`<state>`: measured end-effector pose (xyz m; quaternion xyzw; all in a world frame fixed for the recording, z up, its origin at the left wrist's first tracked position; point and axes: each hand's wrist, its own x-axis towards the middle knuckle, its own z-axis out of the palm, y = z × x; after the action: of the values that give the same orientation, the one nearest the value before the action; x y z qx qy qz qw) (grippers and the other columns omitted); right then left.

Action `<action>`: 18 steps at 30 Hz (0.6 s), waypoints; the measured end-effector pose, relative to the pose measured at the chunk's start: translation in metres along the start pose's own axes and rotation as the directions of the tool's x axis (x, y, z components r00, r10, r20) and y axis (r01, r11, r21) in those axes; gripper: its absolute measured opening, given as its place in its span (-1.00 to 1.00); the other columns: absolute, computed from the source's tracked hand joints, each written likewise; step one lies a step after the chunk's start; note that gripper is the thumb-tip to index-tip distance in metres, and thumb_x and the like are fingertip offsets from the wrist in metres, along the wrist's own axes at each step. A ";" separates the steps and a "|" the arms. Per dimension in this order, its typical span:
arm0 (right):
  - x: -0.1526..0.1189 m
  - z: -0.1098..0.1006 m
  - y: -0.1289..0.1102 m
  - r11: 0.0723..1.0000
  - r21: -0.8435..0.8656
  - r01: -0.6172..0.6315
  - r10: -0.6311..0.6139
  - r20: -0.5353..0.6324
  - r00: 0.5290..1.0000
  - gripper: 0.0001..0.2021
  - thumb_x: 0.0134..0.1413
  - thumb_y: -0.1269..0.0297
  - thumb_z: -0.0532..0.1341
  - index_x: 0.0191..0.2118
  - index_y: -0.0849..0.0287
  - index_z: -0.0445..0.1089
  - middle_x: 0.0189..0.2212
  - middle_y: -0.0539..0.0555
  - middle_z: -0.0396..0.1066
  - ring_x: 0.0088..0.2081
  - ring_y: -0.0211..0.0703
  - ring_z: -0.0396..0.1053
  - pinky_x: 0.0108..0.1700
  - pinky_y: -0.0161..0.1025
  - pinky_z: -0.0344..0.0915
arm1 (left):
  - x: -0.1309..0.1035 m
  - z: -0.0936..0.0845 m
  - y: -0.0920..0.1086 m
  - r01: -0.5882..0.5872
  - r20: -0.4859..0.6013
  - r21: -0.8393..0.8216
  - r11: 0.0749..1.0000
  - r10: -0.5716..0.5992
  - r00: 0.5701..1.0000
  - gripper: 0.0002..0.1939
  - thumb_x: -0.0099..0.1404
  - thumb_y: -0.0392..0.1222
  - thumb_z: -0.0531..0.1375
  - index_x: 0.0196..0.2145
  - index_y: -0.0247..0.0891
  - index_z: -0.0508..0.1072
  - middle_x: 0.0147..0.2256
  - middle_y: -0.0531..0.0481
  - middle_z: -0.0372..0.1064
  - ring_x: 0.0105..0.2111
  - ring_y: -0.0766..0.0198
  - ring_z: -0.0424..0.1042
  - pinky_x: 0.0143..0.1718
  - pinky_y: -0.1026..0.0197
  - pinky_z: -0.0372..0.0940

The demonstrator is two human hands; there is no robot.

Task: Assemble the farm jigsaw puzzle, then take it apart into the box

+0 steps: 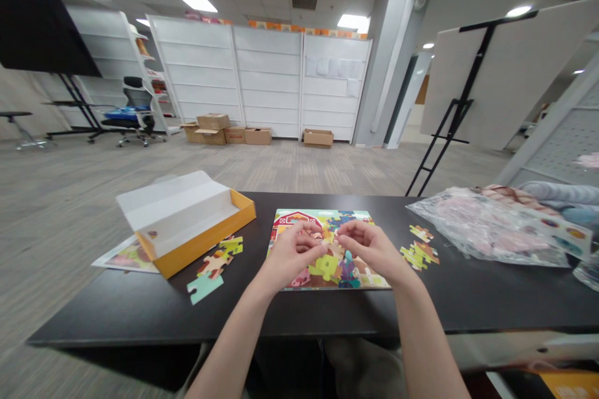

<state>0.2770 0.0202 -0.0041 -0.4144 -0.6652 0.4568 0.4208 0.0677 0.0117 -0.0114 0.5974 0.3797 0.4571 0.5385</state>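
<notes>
A farm-picture jigsaw puzzle point(290, 219) lies in its board on the black table, with a red barn at its upper left. Several pieces cover it, among them a lime-green piece point(326, 267) and a blue-and-purple one point(349, 271). Over the board's left half, my left hand point(297, 252) is curled, thumb and fingertips drawn together. My right hand point(367, 246) faces it from the right with its thumb and fingers likewise pinched. Colours blend between the fingertips, so what they hold is unclear.
Loose puzzle pieces point(213, 268) lie left of the board, beside an open yellow box point(201, 237). More pieces point(420, 252) lie to the right. A clear plastic bag point(491, 230) with pink contents and rolled fabrics point(561, 192) occupy the table's right end.
</notes>
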 end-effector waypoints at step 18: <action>-0.014 -0.036 0.002 0.993 -0.119 -0.013 0.005 -0.068 0.998 -0.62 0.02 0.03 0.36 -0.12 0.19 0.50 -0.49 -0.01 0.43 -0.46 -0.23 0.38 -0.39 -0.29 0.32 | 0.005 0.006 -0.022 -0.105 -0.013 0.237 0.966 0.111 0.994 -0.76 0.27 -0.17 0.25 -0.10 -0.23 0.44 -0.30 -0.01 0.52 -0.25 0.22 0.56 -0.19 0.19 0.44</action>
<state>0.3154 0.0171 -0.0001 -0.4571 -0.6747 0.4041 0.4154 0.0754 0.0181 -0.0327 0.6709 0.4051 0.4451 0.4332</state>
